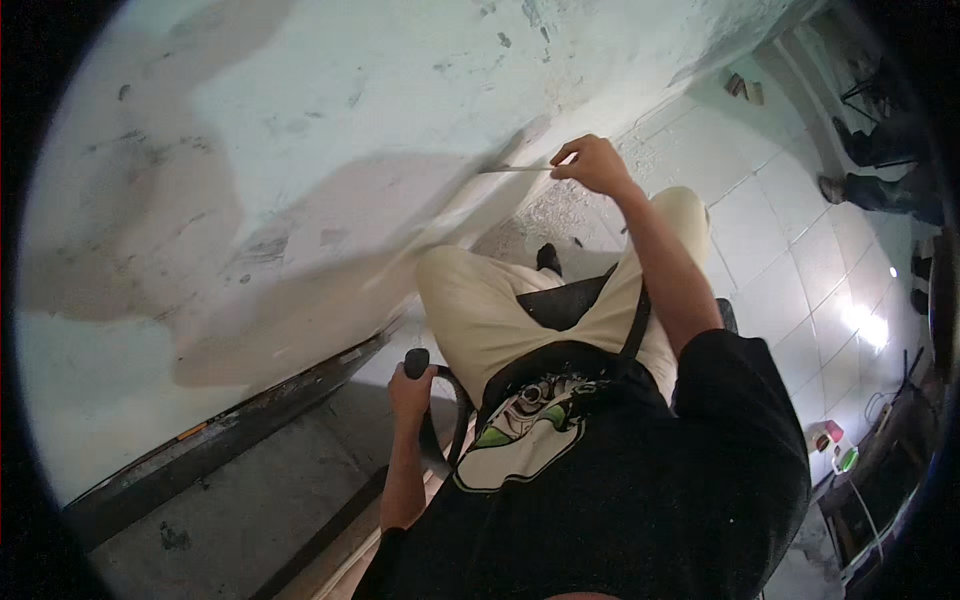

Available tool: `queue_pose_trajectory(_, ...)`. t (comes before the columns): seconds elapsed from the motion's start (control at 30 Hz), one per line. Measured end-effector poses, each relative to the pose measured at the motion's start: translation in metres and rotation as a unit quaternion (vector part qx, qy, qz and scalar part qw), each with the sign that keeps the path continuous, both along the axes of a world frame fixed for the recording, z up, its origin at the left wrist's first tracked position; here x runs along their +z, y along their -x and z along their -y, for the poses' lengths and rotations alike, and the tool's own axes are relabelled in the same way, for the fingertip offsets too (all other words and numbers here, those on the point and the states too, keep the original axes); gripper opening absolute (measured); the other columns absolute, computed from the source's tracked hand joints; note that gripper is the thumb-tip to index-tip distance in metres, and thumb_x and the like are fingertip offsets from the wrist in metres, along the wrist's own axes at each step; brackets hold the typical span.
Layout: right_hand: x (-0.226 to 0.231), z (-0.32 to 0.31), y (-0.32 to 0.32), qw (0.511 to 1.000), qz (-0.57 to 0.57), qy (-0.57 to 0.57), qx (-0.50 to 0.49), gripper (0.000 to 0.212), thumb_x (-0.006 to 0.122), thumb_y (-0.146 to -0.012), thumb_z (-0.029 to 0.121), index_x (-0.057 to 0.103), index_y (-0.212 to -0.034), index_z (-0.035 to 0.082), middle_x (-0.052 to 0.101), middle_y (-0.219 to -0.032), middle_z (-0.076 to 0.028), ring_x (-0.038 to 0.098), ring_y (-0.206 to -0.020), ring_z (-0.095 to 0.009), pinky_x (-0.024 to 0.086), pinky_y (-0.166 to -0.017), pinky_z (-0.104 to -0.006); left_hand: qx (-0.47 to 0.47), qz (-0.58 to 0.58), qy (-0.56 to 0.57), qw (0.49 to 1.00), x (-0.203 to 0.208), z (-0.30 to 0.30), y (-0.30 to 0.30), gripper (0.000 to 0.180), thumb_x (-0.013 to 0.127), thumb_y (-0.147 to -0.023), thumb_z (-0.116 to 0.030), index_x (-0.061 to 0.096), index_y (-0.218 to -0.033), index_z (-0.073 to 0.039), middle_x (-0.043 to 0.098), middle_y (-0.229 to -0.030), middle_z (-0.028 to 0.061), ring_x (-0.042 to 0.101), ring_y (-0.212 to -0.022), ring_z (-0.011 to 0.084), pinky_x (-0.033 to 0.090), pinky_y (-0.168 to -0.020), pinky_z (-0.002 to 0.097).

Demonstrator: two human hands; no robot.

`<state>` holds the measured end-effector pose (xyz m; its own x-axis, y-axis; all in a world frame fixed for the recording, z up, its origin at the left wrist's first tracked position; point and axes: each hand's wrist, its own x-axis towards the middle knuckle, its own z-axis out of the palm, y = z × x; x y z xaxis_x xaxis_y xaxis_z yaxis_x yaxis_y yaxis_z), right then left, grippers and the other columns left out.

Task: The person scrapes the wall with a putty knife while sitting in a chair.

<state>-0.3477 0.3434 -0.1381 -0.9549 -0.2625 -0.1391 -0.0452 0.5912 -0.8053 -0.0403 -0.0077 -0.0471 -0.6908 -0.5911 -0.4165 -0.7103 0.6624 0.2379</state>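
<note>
Uneven light; broad shadows across pale wall (360,100); harsh glare on floor tiles (770,215); corners black, edges bent.

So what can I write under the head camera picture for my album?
Right hand points a thin rod toward a scuffed pale wall; left hand grips something black.

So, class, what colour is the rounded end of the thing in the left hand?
The rounded end is black, best seen in the head view.

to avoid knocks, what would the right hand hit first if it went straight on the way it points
Probably the wall; the rod in the right hand points that way, its tip seemingly near it, though depth is unclear.
</note>
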Motion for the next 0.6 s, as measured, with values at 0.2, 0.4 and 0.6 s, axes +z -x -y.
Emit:
queue_pose_trajectory(0.2,0.007,0.0,0.0,0.998,0.061,0.026,-0.021,0.024,0.075,-0.063,0.022,0.073,-0.082,0.007,0.068,-0.07,-0.012,0.064,-0.061,-0.019,0.051,-0.062,-0.0307,-0.005,-0.002,0.003,1.0,-0.001,-0.003,0.001,0.047,0.072,-0.066,-0.038,0.059,-0.085,0.004,0.063,-0.078,0.022,0.061,-0.076,0.0374,0.047,-0.07,0.0431)
queue_pose_trajectory(0.4,0.001,-0.007,-0.001,0.995,0.072,0.057,-0.037,0.027,0.078,-0.064,0.022,0.071,-0.081,0.003,0.068,-0.068,-0.009,0.065,-0.063,-0.014,0.049,-0.061,-0.0253,0.004,0.001,-0.014,1.0,0.01,-0.009,0.004,0.049,0.072,-0.065,-0.037,0.059,-0.085,0.006,0.063,-0.08,0.0235,0.062,-0.077,0.0371,0.047,-0.071,0.0424)
queue_pose_trajectory(0.6,0.003,-0.023,0.009,0.989,0.107,0.092,-0.035,0.026,0.077,-0.062,0.023,0.072,-0.079,0.005,0.068,-0.068,-0.01,0.064,-0.06,-0.015,0.051,-0.062,-0.0281,0.011,0.01,-0.007,1.0,0.005,-0.005,0.001,0.05,0.072,-0.064,-0.037,0.058,-0.087,0.006,0.063,-0.081,0.0238,0.062,-0.077,0.037,0.048,-0.07,0.0427)
